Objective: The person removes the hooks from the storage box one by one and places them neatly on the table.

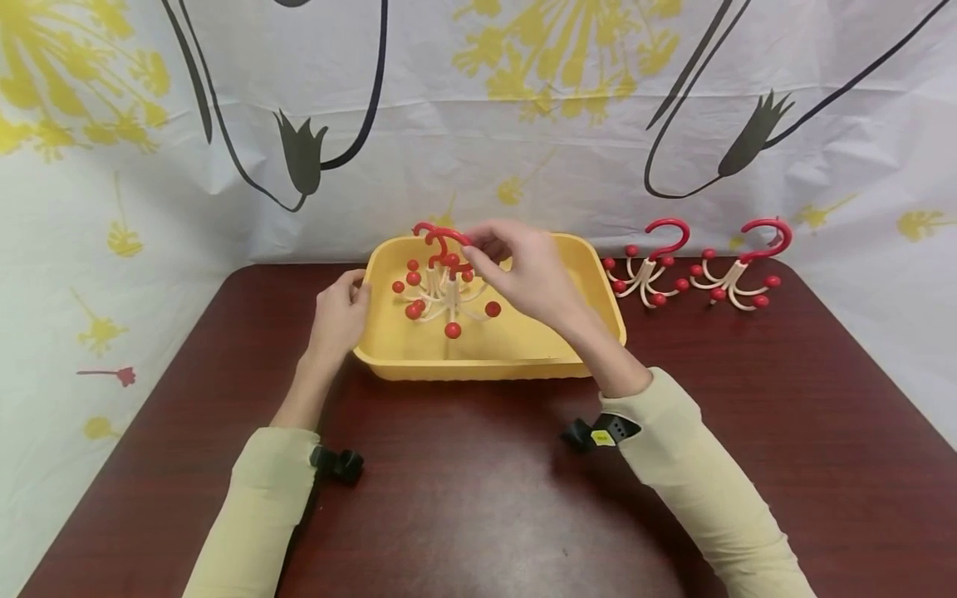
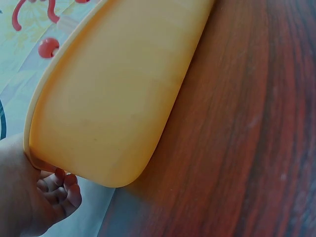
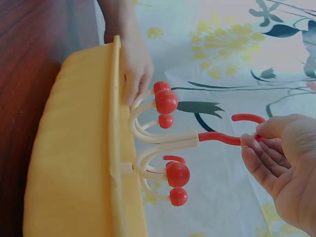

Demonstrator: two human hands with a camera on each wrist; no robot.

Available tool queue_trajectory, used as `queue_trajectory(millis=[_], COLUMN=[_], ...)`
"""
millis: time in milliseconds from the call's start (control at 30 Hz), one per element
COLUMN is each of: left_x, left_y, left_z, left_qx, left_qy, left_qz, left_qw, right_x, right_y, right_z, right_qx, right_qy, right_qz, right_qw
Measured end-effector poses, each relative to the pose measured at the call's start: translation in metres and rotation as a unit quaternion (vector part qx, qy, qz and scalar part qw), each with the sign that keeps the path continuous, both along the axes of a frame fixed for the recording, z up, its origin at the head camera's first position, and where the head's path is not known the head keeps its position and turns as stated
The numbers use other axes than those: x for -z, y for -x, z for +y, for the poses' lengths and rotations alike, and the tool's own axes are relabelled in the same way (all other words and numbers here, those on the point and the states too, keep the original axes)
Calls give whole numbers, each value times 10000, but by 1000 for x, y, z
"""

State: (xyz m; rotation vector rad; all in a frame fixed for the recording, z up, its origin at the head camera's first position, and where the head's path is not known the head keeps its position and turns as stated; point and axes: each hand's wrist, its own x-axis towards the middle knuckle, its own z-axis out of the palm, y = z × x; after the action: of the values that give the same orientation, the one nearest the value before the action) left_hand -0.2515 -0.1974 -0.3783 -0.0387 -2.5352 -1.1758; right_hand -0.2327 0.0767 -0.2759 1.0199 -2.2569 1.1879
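Observation:
A rotating multi-hook hanger (image 3: 180, 140), with a red hook on top and cream arms tipped by red balls, hangs from my right hand (image 1: 529, 274). The thumb and fingers pinch its red hook, and its arms are over the yellow plastic basin (image 1: 478, 367). Just behind it, partly hidden, a second hanger of the same kind (image 1: 431, 278) is at the basin's left side. My left hand (image 1: 341, 316) grips the basin's left rim; in the left wrist view its fingers (image 2: 72, 193) curl at the rim's edge.
Two more such hangers, a nearer one (image 1: 645, 278) and one farther right (image 1: 736, 278), stand on the dark red wooden table (image 1: 463, 490) right of the basin. A white sheet (image 1: 478, 158) with a yellow and grey plant print hangs behind the table.

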Motion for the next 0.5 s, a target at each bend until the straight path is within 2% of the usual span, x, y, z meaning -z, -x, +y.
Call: queue_trajectory(millis=[133,500], left_x=[0,1], left_y=[0,1], left_z=[-1,-1], left_qx=[-1,24], left_qy=[0,-7], left_qz=[-35,-69], left_qw=[10000,10000], right_x=[-5,-15], right_y=[-4,-11], right_z=[11,43], right_qx=[152,682], right_qy=[143,169], right_qz=[240,561], right_qw=[9995,9960])
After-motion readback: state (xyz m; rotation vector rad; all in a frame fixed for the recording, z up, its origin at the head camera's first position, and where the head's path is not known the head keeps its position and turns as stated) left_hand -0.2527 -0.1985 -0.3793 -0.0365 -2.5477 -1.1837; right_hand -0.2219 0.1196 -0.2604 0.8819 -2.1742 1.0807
